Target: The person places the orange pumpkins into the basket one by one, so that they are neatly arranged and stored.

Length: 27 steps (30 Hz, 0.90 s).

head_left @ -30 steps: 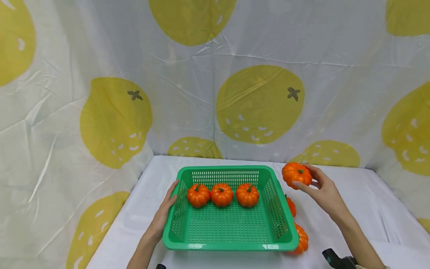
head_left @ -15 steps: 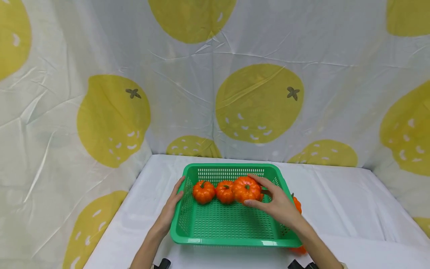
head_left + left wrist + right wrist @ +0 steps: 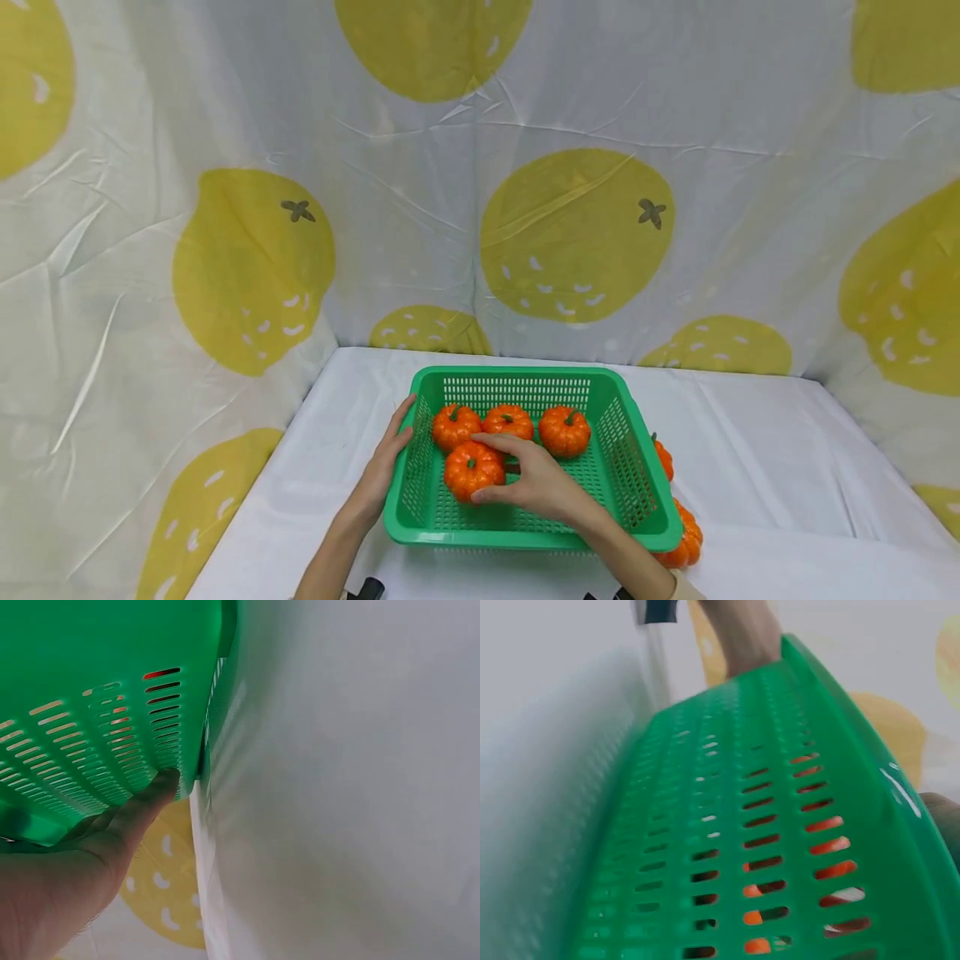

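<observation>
My right hand (image 3: 543, 485) pinches a small orange pumpkin (image 3: 474, 472) between thumb and fingers, low inside the green plastic basket (image 3: 517, 540). Behind it, three more pumpkins stand in a row: a left one (image 3: 452, 430), a middle one (image 3: 510, 419) partly hidden, and a right one (image 3: 565, 432). My left hand (image 3: 379, 473) rests with extended fingers against the basket's left outer side. In the left wrist view, its thumb (image 3: 146, 802) lies on the slotted wall (image 3: 112, 697). Orange shows through the slots of the front wall (image 3: 727, 780) in the right wrist view.
Outside the basket's right side lie two pumpkins, one farther back (image 3: 663, 459) and one nearer (image 3: 686, 537), both partly hidden by the basket. A white cloth (image 3: 757, 467) covers the table. A lemon-print curtain (image 3: 420, 208) hangs at the back and sides.
The right hand has carried the pumpkin from beyond the basket's right side, over it, and down in front of the row. The basket has shifted slightly right, left hand still against it.
</observation>
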Available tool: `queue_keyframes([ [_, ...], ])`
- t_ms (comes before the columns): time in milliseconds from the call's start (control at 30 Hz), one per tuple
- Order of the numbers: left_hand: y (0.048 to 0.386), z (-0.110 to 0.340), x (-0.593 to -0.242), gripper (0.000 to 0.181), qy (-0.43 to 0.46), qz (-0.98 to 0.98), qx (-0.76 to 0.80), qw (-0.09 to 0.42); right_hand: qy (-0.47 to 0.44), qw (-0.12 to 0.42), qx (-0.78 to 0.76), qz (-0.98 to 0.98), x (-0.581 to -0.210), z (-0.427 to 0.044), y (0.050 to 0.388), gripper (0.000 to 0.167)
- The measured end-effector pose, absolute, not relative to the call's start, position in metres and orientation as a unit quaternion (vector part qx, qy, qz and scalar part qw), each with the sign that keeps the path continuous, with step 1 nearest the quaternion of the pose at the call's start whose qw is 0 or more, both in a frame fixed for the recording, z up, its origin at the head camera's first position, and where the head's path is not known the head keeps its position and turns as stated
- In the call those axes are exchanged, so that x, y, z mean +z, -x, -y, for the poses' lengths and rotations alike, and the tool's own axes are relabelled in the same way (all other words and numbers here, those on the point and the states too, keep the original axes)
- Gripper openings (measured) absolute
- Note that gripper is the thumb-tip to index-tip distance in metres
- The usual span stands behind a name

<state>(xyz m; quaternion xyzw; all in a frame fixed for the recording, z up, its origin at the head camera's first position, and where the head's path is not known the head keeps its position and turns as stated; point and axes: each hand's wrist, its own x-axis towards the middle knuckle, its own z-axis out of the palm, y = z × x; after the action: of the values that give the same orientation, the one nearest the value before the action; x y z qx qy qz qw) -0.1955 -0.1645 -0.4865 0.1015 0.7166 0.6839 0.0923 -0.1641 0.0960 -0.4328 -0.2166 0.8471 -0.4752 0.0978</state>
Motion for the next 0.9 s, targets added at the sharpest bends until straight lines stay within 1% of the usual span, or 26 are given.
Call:
queue_keyframes([
  [267, 0.194, 0.158, -0.488, 0.055, -0.106, -0.714, 0.685, 0.097, 0.234, 0.135, -0.415, -0.869, -0.444, -0.090, 0.161, 0.076],
  [533, 0.192, 0.159, -0.487, 0.055, -0.103, -0.718, 0.682, 0.090, 0.239, 0.145, -0.389, -0.878, -0.451, -0.086, 0.162, 0.078],
  [800, 0.195, 0.163, -0.486, 0.056, -0.108, -0.720, 0.680, 0.085, 0.234, 0.162, -0.394, -0.874, -0.451, -0.082, 0.165, 0.081],
  [900, 0.195, 0.165, -0.487, 0.056, -0.111, -0.719, 0.681, 0.083, 0.236, 0.160, -0.388, -0.876, -0.450, -0.080, 0.166, 0.082],
])
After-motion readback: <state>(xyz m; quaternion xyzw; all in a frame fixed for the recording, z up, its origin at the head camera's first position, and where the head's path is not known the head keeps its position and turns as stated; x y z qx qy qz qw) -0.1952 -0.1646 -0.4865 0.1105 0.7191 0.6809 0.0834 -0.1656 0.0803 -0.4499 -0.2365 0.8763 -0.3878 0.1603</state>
